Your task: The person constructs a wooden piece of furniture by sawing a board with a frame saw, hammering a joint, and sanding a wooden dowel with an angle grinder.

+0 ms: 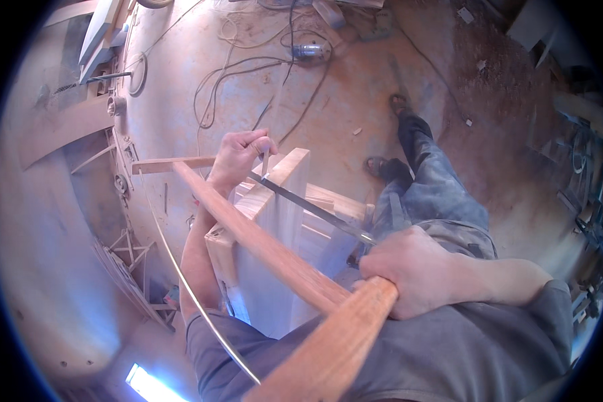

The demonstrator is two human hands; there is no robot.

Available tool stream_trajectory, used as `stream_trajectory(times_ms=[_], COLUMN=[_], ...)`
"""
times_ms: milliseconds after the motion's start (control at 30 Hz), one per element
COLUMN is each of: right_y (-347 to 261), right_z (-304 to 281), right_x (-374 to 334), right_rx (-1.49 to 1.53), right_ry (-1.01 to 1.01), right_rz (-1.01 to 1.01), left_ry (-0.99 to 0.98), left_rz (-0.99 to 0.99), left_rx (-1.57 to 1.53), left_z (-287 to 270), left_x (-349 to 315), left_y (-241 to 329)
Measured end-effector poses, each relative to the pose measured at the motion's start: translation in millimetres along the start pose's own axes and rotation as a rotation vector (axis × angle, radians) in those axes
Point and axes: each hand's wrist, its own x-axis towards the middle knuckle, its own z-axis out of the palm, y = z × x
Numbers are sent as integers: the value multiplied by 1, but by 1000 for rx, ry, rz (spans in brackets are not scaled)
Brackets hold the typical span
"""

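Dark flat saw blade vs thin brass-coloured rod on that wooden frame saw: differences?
Colour: the dark flat saw blade is mostly blackish; the thin brass-coloured rod is golden.
Shape: the blade looks straight; the rod looks bowed, possibly from lens bend.
Position: the blade lies right of the reddish-brown wooden crossbar, the rod left.
Both are long and slim.

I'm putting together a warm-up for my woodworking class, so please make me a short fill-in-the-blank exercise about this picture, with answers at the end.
1. The right hand grips the saw, whose bars are made of ____.
2. Of the saw's two ends, near and far, the left hand is close to the ____ one.
3. Running between the two hands is the saw's dark metal ____.
4. The person's shirt is ____ in colour.

Missing words: wood; far; blade; gray.
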Motion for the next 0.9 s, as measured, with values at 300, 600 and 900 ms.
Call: stream_trajectory(times_ms=[300, 600, 900], right_y=[0, 16, 54], right_z=[12, 17, 3], right_x=[12, 13, 8], right_rx=[-8, -50, 133], right_ry=[62, 112, 229], right_rz=[22, -14, 160], left_ry=[18, 224, 382], left_rz=[-21, 12, -258], left_rx=[2, -529, -237], left_z=[4, 10, -20], left_x=[-3, -5, -149], left_y=[1, -28, -44])
